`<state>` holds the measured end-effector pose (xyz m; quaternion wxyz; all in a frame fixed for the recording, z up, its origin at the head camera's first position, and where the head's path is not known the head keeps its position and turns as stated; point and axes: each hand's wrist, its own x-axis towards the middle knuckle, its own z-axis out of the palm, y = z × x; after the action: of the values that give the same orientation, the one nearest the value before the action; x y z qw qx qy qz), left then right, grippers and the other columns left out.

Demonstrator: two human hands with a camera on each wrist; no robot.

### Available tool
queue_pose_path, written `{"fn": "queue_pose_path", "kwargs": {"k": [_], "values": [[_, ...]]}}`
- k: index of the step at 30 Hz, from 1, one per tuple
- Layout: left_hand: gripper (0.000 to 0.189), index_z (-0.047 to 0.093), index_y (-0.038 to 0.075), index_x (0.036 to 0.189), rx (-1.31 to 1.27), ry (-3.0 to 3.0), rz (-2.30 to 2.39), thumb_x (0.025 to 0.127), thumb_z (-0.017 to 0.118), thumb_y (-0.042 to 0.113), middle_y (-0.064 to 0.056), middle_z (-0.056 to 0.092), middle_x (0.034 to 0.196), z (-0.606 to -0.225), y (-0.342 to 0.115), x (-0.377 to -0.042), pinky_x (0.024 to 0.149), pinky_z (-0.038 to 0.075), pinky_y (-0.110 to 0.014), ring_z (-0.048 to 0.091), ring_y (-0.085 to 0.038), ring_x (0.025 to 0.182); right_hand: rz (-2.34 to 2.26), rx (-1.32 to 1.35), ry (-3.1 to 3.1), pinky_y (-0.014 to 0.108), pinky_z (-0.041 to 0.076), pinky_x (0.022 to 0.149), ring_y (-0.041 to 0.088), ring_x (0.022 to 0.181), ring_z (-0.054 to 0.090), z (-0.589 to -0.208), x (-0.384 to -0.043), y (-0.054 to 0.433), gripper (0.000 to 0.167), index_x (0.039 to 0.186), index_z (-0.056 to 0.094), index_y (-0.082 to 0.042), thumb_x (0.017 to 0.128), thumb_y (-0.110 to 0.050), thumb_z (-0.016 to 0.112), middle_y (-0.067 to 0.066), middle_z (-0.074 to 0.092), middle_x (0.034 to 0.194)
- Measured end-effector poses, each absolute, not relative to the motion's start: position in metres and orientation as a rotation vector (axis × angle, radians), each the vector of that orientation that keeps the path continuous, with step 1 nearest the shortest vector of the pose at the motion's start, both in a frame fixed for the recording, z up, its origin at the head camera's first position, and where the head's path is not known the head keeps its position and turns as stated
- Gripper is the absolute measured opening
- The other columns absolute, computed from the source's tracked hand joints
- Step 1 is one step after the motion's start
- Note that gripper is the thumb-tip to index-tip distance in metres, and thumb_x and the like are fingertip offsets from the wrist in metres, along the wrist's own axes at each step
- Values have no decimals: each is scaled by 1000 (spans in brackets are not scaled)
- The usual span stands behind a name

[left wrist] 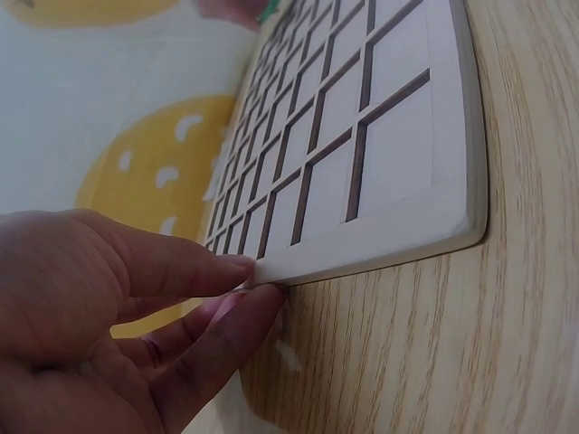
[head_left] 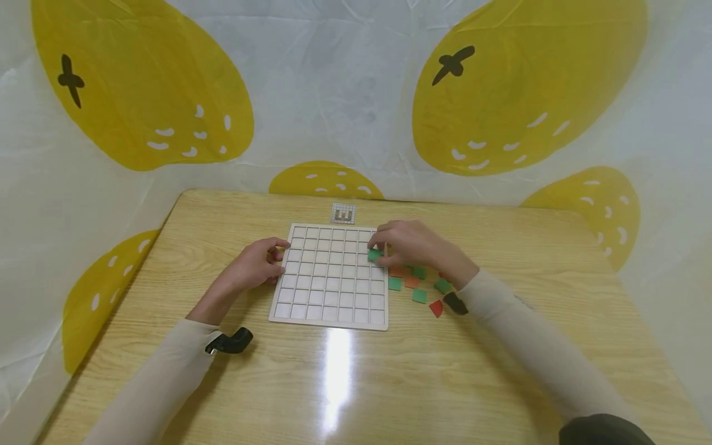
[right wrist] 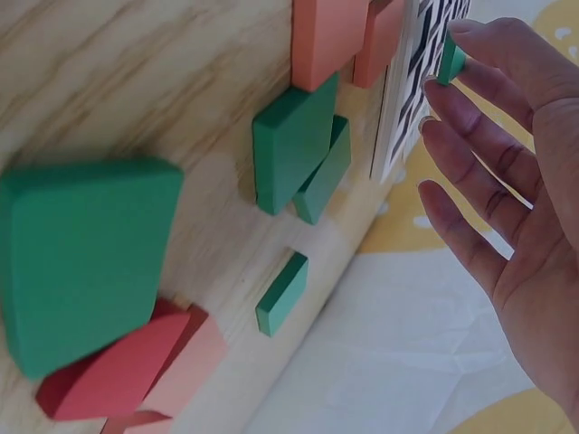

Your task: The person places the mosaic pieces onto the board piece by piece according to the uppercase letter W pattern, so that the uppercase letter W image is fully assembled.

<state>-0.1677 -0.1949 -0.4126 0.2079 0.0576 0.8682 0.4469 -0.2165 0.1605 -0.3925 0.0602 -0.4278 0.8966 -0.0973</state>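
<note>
A pale wooden grid board point(head_left: 334, 269) with square cells lies on the table. My left hand point(head_left: 258, 264) is at its left edge, thumb and index finger spread apart and touching the rim; in the left wrist view the fingertips point(left wrist: 237, 264) meet the board's side. Over the board's right columns, my right hand point(head_left: 408, 242) pinches a green square tile point(head_left: 375, 254) between thumb and fingers. The right wrist view shows that tile point(right wrist: 450, 60) edge-on, the other fingers loosely spread. Whether it touches the board cannot be told.
Right of the board lie loose green tiles point(head_left: 419, 296), orange tiles point(head_left: 411, 282) and a red rounded piece point(head_left: 436, 308), several partly under my right forearm. A small card point(head_left: 343, 214) with a printed grid pattern lies behind the board. A patterned cloth point(head_left: 334, 93) hangs beyond the table.
</note>
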Motion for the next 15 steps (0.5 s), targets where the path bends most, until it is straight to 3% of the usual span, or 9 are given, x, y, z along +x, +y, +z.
{"fn": "queue_pose_path", "kwargs": {"k": [15], "values": [[56, 47, -4, 144, 159, 2420, 1237, 91, 64, -9, -18, 50, 105, -412, -195, -168, 65, 54, -32, 55, -23, 81, -215, -1335, 2673, 31, 52, 71, 12, 92, 63, -397, -218, 143, 25, 114, 76, -23, 91, -34, 75, -5, 68, 103]]}}
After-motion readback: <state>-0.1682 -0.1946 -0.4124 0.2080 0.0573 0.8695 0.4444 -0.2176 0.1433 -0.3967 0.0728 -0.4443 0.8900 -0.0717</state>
